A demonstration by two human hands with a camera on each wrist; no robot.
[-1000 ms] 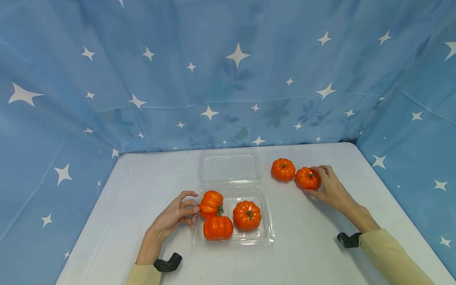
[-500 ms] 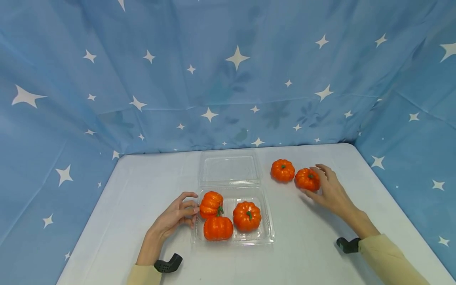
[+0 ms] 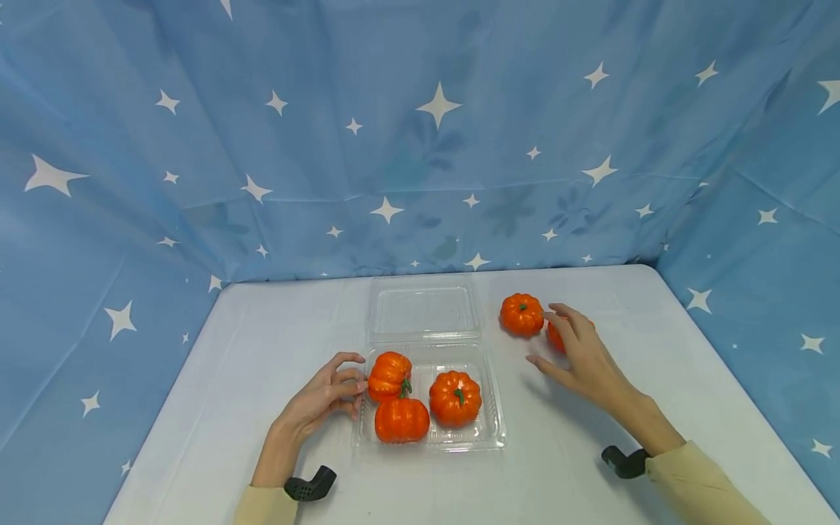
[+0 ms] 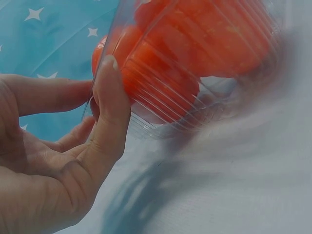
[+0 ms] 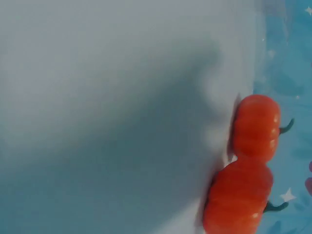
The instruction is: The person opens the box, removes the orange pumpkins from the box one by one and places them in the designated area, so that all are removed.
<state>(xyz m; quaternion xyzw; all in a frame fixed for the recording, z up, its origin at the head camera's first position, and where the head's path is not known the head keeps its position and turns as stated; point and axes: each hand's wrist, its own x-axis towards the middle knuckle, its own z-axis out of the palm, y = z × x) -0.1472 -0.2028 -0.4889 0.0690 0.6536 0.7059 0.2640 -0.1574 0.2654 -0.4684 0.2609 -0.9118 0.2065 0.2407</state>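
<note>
My left hand [image 3: 323, 397] pinches the left rim of the box [image 3: 491, 394], three pumpkins [image 3: 402, 421] inside.
Off the box's back right lie far pumpkin [image 3: 521, 315] and near pumpkin [image 3: 555, 338], my right hand [image 3: 580, 361] the closer: fingers loosely spread, holding nothing, beside the near one.

- Five pumpkins [image 3: 402, 423] before me: glossy, bright orange, with green stems [image 3: 459, 396] where the stems show.
- The container [image 3: 496, 412] that holds three of them: clear and colourless, its wall patterned with fine parallel ridges.
- My tabletop [image 3: 551, 467]: plain white, shadowed blue-grey in places.
- The cloth backdrop [image 3: 295, 160] facing me: blue, scattered with white four-pointed stars and darker blue leafy shapes.
- My sleeves [image 3: 702, 485]: plain pale yellow.
- My wrist cameras [image 3: 623, 461]: black.
</note>
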